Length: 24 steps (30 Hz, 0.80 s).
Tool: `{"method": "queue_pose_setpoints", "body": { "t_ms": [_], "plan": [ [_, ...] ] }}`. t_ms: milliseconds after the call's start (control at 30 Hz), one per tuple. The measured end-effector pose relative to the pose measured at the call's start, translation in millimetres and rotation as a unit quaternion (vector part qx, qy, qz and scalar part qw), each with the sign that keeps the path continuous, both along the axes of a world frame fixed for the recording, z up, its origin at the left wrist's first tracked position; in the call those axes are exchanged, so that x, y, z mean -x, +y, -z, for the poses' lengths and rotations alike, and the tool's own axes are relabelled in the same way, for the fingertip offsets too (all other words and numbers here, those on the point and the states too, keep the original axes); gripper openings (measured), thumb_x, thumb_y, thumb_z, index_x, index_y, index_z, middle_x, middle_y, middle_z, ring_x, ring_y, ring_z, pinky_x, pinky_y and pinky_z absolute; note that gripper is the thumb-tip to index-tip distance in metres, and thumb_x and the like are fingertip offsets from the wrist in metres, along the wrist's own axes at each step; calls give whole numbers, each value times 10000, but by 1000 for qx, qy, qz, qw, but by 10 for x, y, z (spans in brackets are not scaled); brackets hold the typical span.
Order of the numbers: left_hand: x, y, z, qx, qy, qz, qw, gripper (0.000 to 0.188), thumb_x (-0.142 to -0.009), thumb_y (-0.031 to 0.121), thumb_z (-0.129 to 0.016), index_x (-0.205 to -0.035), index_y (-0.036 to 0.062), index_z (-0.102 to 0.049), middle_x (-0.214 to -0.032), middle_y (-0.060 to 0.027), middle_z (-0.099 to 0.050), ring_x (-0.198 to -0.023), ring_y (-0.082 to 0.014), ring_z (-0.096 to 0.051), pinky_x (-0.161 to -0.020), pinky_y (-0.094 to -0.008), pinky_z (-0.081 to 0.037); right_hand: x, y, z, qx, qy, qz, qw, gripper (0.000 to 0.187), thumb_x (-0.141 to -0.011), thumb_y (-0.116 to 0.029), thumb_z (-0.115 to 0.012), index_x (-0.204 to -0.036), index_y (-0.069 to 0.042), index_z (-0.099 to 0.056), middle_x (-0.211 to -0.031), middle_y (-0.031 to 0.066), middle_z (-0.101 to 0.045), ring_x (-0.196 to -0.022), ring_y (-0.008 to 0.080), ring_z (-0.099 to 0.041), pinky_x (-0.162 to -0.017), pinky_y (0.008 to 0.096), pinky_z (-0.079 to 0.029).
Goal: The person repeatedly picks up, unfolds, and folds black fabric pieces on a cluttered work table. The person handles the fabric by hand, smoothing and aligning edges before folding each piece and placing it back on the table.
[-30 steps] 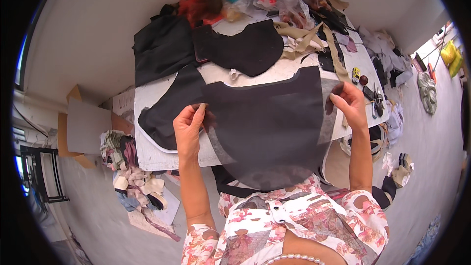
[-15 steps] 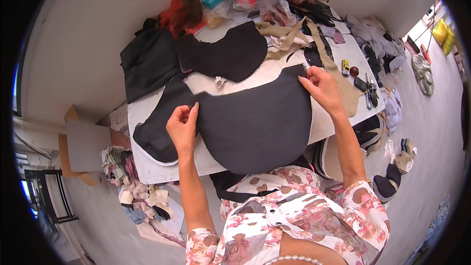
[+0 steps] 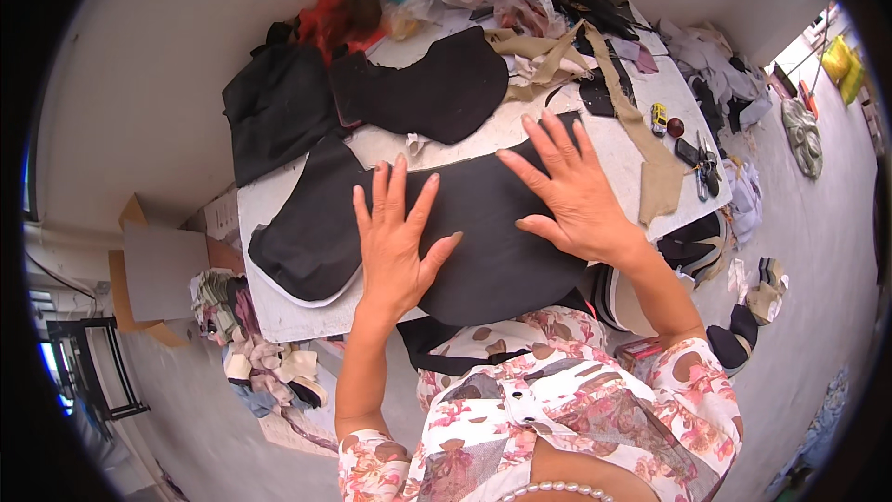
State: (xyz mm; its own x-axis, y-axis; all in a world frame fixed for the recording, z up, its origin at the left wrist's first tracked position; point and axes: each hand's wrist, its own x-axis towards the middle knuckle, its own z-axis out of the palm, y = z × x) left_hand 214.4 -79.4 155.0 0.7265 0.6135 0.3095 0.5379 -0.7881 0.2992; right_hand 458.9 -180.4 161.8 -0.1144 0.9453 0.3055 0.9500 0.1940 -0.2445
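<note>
The left hand [image 3: 392, 246] and right hand [image 3: 574, 200] are resting spread, grip released, on a black panel [image 3: 502, 265] over the white surface [image 3: 675, 85].

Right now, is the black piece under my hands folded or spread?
Spread: the black piece shows broad, its curved lower edge visible, with your left hand and right hand open over it.

Flowered white shirt [image 3: 483, 409] with a pearl necklace [image 3: 559, 486]
Pink and brown flowers and greyish patches cover the cloth, dark round buttons [image 3: 518, 395] dot the front, and short, loose sleeves [image 3: 697, 381] carry the same print; left hand [image 3: 395, 251] and right hand [image 3: 583, 207] are bare.
</note>
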Motion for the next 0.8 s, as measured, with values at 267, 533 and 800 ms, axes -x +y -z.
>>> {"method": "queue_pose_setpoints", "body": {
  "t_ms": [267,533,800],
  "plan": [
    [47,38,191,14,20,8,1000,668,-840,475,-636,-1405,153,-480,-1517,-189,-298,-1417,-394,-222,-1129,-590,-97,13,57,199,48,-38,3,998,650,-873,-493,-577,-1417,-164,-443,-1508,216,-282,-1409,421,-206,-1150,554,-110],
    [220,112,145,69,-177,11,982,663,-869,492,-601,-1411,138,-459,-1519,-216,-280,-1434,-396,-193,-1128,-587,-76,219,983,-367,-78,193,-68,976,204,-768,-87,-736,-943,-14,-659,-895,105,-680,-793,254,-665,-715,327,-525],
    [522,329,97,21,-316,-133,939,192,-851,135,-679,-1007,25,-700,-1233,-156,-619,-1284,-361,-475,-1070,-465,-324,707,2903,453,50,-21,-60,997,227,-713,-256,-766,-748,-54,-668,-735,145,-665,-761,343,-657,-669,442,-500]
  ]
}}
